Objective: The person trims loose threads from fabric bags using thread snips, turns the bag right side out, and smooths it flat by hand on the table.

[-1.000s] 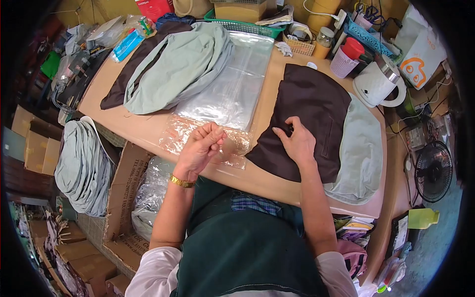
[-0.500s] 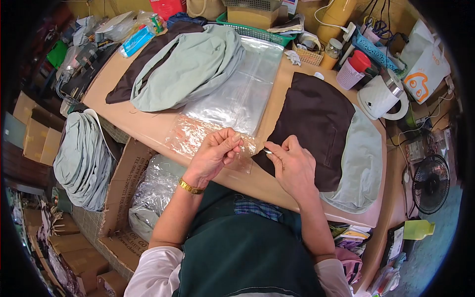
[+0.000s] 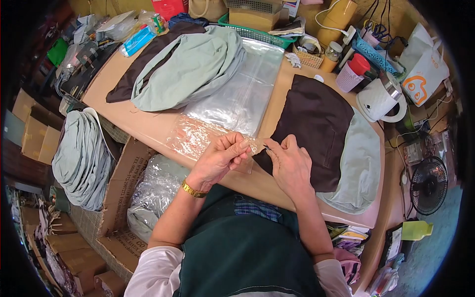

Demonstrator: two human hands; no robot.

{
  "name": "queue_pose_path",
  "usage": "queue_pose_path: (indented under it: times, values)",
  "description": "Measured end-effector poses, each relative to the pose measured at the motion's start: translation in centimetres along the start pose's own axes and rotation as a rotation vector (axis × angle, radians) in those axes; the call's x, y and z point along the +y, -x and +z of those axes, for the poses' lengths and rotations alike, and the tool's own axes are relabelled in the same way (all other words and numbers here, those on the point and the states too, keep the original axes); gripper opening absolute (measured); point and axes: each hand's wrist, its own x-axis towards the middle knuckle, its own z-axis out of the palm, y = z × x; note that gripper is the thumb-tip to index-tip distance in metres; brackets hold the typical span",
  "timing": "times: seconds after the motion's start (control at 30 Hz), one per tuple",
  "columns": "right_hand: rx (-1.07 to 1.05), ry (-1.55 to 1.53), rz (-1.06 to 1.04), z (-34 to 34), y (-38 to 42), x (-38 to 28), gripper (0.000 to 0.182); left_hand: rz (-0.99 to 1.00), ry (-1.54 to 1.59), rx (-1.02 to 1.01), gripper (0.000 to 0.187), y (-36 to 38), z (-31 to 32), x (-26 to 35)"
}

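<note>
Above the table's front edge, my left hand (image 3: 225, 157) is closed in a pinch; what lies between its fingertips is too small to make out. Close to its right, my right hand (image 3: 288, 162) is also pinched, with a small dark and shiny item at its fingertips that I cannot identify. Crinkled clear plastic (image 3: 195, 134) lies behind and left of my left hand. A dark brown cloth piece (image 3: 311, 128) lies beside my right hand, over a pale green one (image 3: 358, 173). Flat clear bags (image 3: 237, 94) and a pale green cloth bundle (image 3: 190, 67) lie farther back.
A cardboard box (image 3: 118, 183) with plastic inside stands left of my lap, near a stack of pale green cloth (image 3: 81, 158). At the back right are a white kettle (image 3: 378, 99), a pink cup (image 3: 349, 76) and a blue basket (image 3: 376, 53). A black fan (image 3: 428, 185) stands far right.
My left hand has shifted slightly to the right and down, nearer my right hand. Both hands are still pinched.
</note>
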Motion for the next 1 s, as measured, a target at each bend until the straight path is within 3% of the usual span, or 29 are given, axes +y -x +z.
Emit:
queue_pose_path:
  times: [0.13,0.2,0.23,0.3,0.33,0.4,0.43,0.53,0.57,0.6,0.67,0.7,0.77,0.8,0.87,1.0]
  values:
    - [-0.007,-0.047,-0.011,1.0,-0.1,0.4,0.027,-0.037,0.003,0.002,0.016,0.3,0.5,0.4]
    - [-0.034,-0.048,0.002,1.6,0.0,0.7,0.029,0.002,-0.005,-0.073,0.024,0.8,0.6,0.9]
    - [-0.014,-0.139,0.086,2.0,0.1,0.9,0.029,0.003,-0.004,-0.073,0.024,0.8,-0.7,1.0]
    - [0.010,-0.229,0.167,2.6,0.1,1.9,0.030,0.262,0.196,-0.295,0.032,0.2,-4.1,1.2]
    - [-0.059,-0.230,0.152,2.8,0.4,2.7,0.027,0.261,0.196,-0.297,0.032,0.2,-3.3,1.7]
    - [-0.124,-0.228,0.140,4.2,1.2,4.9,0.025,0.495,-0.729,0.512,0.040,0.1,-1.3,2.5]
    - [-0.056,-0.270,0.174,5.8,1.7,6.3,0.020,0.258,-0.610,0.368,0.044,-0.1,-1.3,2.3]
    - [0.090,-0.425,0.270,6.6,1.2,7.5,0.013,0.356,-0.945,0.277,0.063,-2.9,1.1,-4.0]
    - [0.162,-0.539,0.338,6.5,1.2,7.8,0.012,0.583,-1.173,0.377,0.048,-4.5,1.5,-7.1]
    - [0.165,-0.532,0.339,6.5,1.3,8.3,0.012,0.587,-1.168,0.372,0.048,-4.7,1.7,-7.1]
    - [0.207,-0.551,0.505,6.4,1.7,9.5,0.014,-0.051,-1.100,0.028,0.032,-5.6,2.0,-7.0]
    - [0.242,-0.504,0.500,6.4,2.0,10.2,0.015,-0.045,-1.100,0.011,0.032,-5.4,2.0,-7.1]
    - [0.349,-0.548,0.539,6.6,2.2,11.3,0.016,0.113,-0.773,0.190,0.039,-4.0,1.1,-6.7]
    - [0.445,-0.603,0.565,6.7,2.3,11.7,0.017,-0.129,-0.590,0.211,0.039,-3.1,0.4,-4.9]
    - [0.456,-0.648,0.565,6.8,2.2,12.0,0.017,-0.161,-0.514,0.126,0.033,-2.5,-2.5,-4.4]
    - [0.476,-0.760,0.471,7.2,1.8,10.8,0.018,-0.250,-0.460,0.059,0.036,-2.1,2.3,-5.6]
